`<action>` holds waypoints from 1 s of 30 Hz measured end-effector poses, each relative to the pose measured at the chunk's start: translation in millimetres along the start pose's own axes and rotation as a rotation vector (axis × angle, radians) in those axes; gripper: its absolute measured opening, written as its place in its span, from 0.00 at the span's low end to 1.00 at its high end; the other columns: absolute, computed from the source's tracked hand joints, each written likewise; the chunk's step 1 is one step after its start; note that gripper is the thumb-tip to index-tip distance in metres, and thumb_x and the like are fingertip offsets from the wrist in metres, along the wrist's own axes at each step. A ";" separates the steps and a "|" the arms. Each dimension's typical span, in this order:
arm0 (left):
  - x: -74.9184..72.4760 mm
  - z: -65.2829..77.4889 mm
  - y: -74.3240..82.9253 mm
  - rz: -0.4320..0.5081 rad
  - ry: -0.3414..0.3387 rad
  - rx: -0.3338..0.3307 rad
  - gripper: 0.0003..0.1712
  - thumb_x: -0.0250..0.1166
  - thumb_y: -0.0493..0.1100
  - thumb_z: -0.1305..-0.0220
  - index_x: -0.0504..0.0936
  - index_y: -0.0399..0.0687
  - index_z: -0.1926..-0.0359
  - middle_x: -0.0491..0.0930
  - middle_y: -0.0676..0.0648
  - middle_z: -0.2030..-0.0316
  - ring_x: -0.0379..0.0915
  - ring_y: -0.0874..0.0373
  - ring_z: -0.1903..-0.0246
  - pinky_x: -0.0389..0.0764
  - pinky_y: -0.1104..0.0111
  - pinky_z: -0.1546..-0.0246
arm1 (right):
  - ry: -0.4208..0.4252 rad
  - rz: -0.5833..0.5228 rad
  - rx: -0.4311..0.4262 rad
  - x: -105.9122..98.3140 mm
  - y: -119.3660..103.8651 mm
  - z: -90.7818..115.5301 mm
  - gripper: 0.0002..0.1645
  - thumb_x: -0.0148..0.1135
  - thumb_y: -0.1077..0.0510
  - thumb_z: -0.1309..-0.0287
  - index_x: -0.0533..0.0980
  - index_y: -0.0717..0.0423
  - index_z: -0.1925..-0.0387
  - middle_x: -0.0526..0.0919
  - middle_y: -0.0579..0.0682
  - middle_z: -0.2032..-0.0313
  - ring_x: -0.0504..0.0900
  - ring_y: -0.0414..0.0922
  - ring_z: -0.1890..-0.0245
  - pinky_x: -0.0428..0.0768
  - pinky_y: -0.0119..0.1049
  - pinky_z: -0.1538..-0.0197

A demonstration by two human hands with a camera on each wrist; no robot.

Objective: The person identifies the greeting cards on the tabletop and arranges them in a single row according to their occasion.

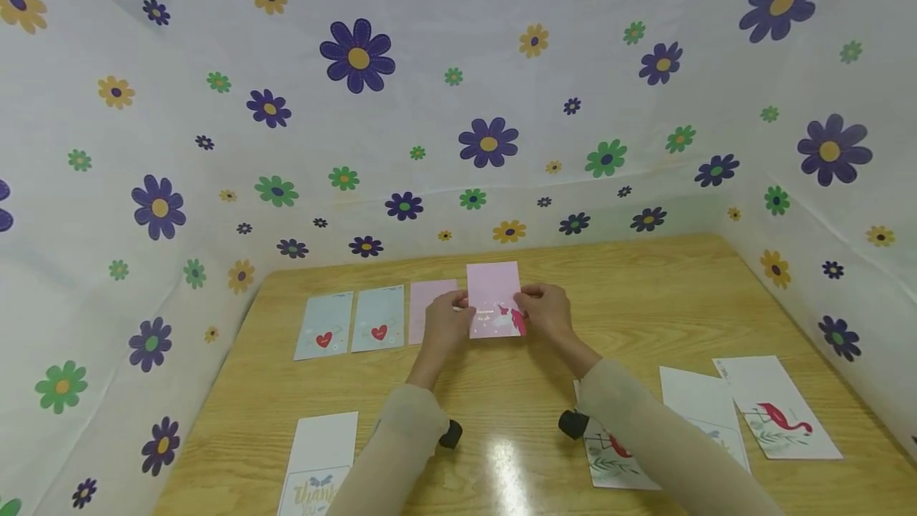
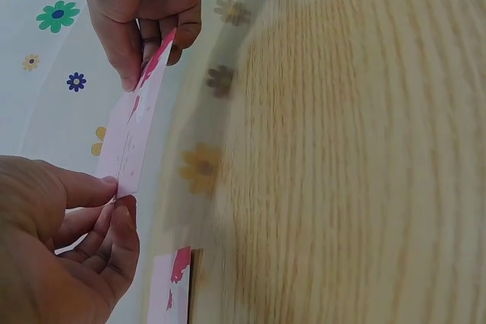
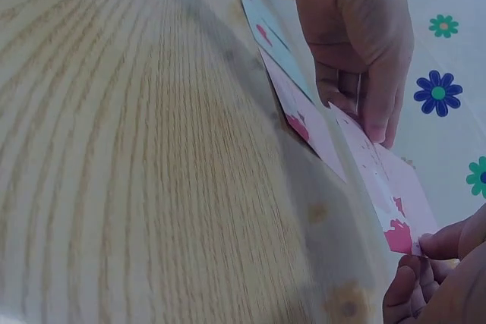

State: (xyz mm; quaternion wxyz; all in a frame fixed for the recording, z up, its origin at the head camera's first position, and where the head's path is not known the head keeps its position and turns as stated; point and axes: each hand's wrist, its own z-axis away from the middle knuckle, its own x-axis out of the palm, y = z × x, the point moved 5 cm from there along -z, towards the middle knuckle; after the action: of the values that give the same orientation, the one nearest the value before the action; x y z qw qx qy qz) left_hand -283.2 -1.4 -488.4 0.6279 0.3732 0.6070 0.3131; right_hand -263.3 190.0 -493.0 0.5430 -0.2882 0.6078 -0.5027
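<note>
A pink greeting card (image 1: 494, 297) with a red and white picture along its bottom is held up over the far part of the table. My left hand (image 1: 447, 321) pinches its left edge between thumb and fingers, while my right hand (image 1: 548, 310) pinches the right edge. In the left wrist view the card (image 2: 133, 130) is seen nearly edge-on between both hands. A second pink card (image 1: 424, 313) lies just left, partly hidden by my left hand. Beside it, two pale blue cards (image 1: 378, 318) with red hearts continue the row.
At the near left lies a white "Thank you" card (image 1: 322, 440). Near right are two flamingo cards (image 1: 781, 408), one partly under my right sleeve, and a white card (image 1: 698, 400) between them. A flowered cloth (image 1: 430, 142) surrounds the wooden table (image 1: 630, 301).
</note>
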 end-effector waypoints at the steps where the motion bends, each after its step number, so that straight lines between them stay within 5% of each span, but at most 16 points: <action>1: 0.5 -1.2 0.0 -0.010 0.001 0.000 0.21 0.66 0.35 0.32 0.81 0.32 0.40 0.84 0.41 0.54 0.79 0.47 0.54 0.83 0.62 0.57 | -0.003 0.011 -0.001 0.3 0.0 -1.4 0.18 0.64 0.60 0.30 0.81 0.68 0.45 0.85 0.61 0.56 0.81 0.46 0.63 0.78 0.27 0.65; 10: 4.3 -15.0 3.9 -0.167 0.012 0.045 0.16 0.64 0.32 0.31 0.84 0.30 0.45 0.82 0.42 0.60 0.78 0.48 0.55 0.81 0.56 0.49 | -0.026 0.097 -0.057 4.1 -0.9 -10.6 0.20 0.65 0.63 0.34 0.80 0.71 0.45 0.86 0.63 0.55 0.81 0.49 0.60 0.82 0.33 0.59; 15: 4.6 -18.7 -0.1 -0.215 0.020 0.093 0.04 0.63 0.29 0.32 0.83 0.31 0.65 0.75 0.46 0.73 0.74 0.51 0.67 0.78 0.62 0.64 | -0.047 0.111 -0.053 9.8 -2.3 -13.5 0.20 0.64 0.64 0.33 0.79 0.71 0.42 0.84 0.62 0.55 0.80 0.49 0.59 0.80 0.32 0.59; 19: 6.9 -19.9 -3.4 -0.241 0.011 0.116 0.16 0.63 0.29 0.31 0.73 0.37 0.77 0.66 0.47 0.78 0.66 0.53 0.73 0.68 0.64 0.70 | -0.074 0.137 -0.031 13.4 -1.2 -15.6 0.21 0.63 0.65 0.33 0.78 0.70 0.40 0.83 0.62 0.53 0.79 0.51 0.57 0.81 0.35 0.56; 25: 6.2 -19.8 -4.3 -0.310 0.048 0.148 0.06 0.64 0.30 0.32 0.82 0.32 0.68 0.77 0.42 0.71 0.76 0.47 0.66 0.80 0.57 0.62 | -0.082 0.168 -0.044 19.2 -0.4 -21.5 0.20 0.63 0.66 0.33 0.79 0.71 0.42 0.84 0.63 0.52 0.80 0.50 0.58 0.80 0.33 0.59; 30: 7.1 -18.9 -7.6 -0.346 0.048 0.120 0.12 0.64 0.31 0.32 0.78 0.38 0.75 0.75 0.44 0.74 0.73 0.50 0.73 0.77 0.61 0.73 | -0.081 0.188 -0.044 22.1 -0.2 -22.3 0.20 0.63 0.67 0.34 0.79 0.71 0.42 0.84 0.63 0.51 0.79 0.50 0.58 0.79 0.32 0.60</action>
State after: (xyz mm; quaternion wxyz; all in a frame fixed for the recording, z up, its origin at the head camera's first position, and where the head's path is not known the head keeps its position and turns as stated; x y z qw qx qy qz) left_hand -301.9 2.3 -498.3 0.6344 0.2925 0.6944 0.1727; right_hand -289.8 176.8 -503.2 0.6056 -0.2619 0.6204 -0.4240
